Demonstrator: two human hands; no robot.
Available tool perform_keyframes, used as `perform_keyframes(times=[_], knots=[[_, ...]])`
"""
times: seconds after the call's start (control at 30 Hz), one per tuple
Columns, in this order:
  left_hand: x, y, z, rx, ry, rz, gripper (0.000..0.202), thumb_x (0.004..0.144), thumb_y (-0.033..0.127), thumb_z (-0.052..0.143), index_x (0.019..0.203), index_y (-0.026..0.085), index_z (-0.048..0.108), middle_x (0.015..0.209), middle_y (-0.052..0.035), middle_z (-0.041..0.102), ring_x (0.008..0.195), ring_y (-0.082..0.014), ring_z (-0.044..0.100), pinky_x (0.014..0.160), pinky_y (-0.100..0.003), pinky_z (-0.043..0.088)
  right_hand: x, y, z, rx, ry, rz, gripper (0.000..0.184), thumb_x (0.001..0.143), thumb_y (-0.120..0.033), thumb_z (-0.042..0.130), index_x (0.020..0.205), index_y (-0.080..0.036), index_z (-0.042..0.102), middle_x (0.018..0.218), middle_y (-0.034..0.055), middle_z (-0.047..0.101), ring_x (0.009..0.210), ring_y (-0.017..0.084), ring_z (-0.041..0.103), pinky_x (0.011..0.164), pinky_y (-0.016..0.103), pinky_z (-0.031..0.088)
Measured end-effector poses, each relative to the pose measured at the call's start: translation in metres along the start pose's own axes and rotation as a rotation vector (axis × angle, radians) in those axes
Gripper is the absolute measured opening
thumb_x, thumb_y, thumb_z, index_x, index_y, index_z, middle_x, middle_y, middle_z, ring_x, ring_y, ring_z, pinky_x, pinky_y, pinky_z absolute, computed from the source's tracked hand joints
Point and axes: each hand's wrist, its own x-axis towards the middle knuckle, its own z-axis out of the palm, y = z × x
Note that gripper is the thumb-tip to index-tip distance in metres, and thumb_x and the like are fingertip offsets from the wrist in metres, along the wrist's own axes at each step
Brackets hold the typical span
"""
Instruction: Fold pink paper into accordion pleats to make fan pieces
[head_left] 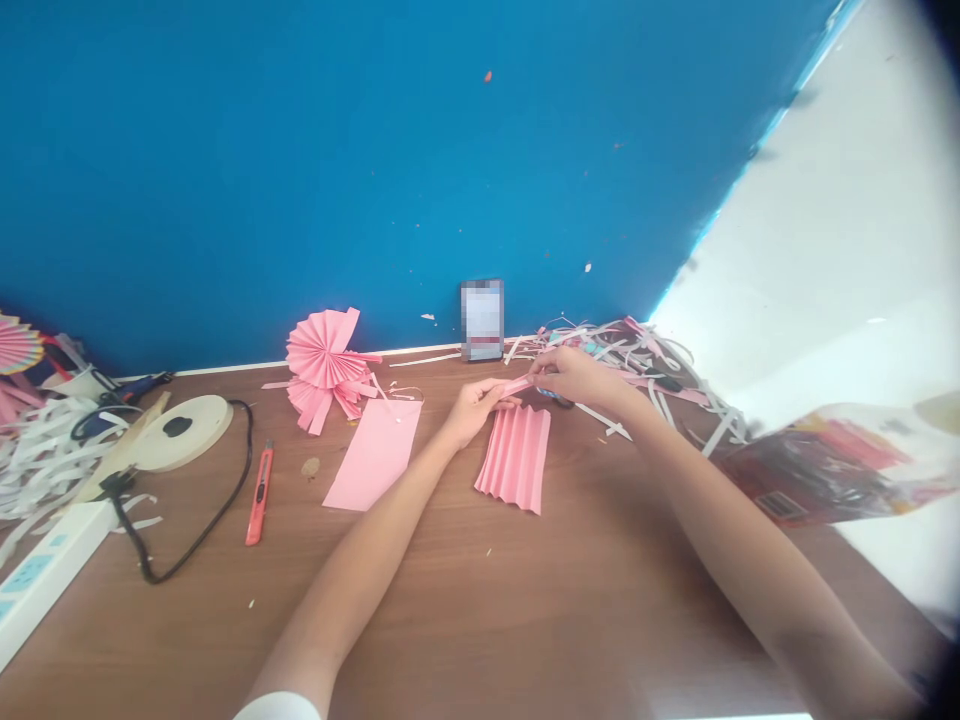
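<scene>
Between my hands is a narrow folded pink paper strip (pixel 516 387). My left hand (pixel 480 408) is closed on its left end, and my right hand (pixel 561 372) pinches its right end. Just below them a pleated pink paper sheet (pixel 514 460) lies on the table, its folds running towards me. To the left of my left hand lies a flat pink paper sheet (pixel 379 458). Behind that sheet, pink pleated paper fans (pixel 322 350) are piled near the wall.
A red box cutter (pixel 259 495) lies left on the brown table (pixel 480 620). Beyond it are a tape roll (pixel 202 430), a black cable (pixel 225 520) and a white power strip (pixel 56 570). A phone (pixel 482 322) leans on the blue wall; paper scraps (pixel 660 365) heap at back right.
</scene>
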Motion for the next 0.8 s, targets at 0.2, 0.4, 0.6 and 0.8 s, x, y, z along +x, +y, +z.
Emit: perform_keyframes(times=[0.2,0.4,0.6,0.8], knots=[[0.0,0.0,0.001,0.016,-0.005,0.005,0.041,0.086,0.041,0.06,0.117,0.013,0.061,0.093,-0.0107,0.072,0.091,-0.0222,0.07,0.091,-0.038,0.052,0.0,0.005,-0.004,-0.173,0.067,0.045,0.02,0.08,-0.034,0.056,0.083,-0.02,0.07,0.082,0.006,0.069,0.074,0.018,0.06,0.064,0.025,0.037],[-0.001,0.003,0.0,0.014,0.005,0.023,0.046,0.086,0.038,0.061,0.124,0.013,0.056,0.098,-0.0122,0.071,0.092,-0.0223,0.07,0.091,-0.039,0.052,-0.008,0.0,-0.012,-0.254,0.059,0.054,0.021,0.082,-0.034,0.053,0.086,-0.021,0.069,0.086,0.0065,0.069,0.073,0.018,0.059,0.061,0.025,0.035],[-0.001,0.003,0.0,0.016,0.035,0.019,0.043,0.085,0.038,0.062,0.12,0.013,0.061,0.104,-0.0133,0.07,0.094,-0.0228,0.069,0.092,-0.039,0.052,-0.012,-0.001,-0.022,-0.315,0.081,0.089,0.021,0.084,-0.031,0.05,0.087,-0.022,0.069,0.088,0.0066,0.07,0.075,0.019,0.06,0.06,0.026,0.034],[-0.001,0.002,-0.001,-0.005,0.042,0.021,0.045,0.085,0.039,0.063,0.121,0.012,0.061,0.099,-0.0137,0.072,0.093,-0.023,0.07,0.092,-0.039,0.052,-0.012,0.011,-0.027,-0.375,0.111,0.124,0.021,0.084,-0.034,0.05,0.086,-0.023,0.068,0.089,0.0058,0.07,0.079,0.02,0.06,0.061,0.027,0.035]])
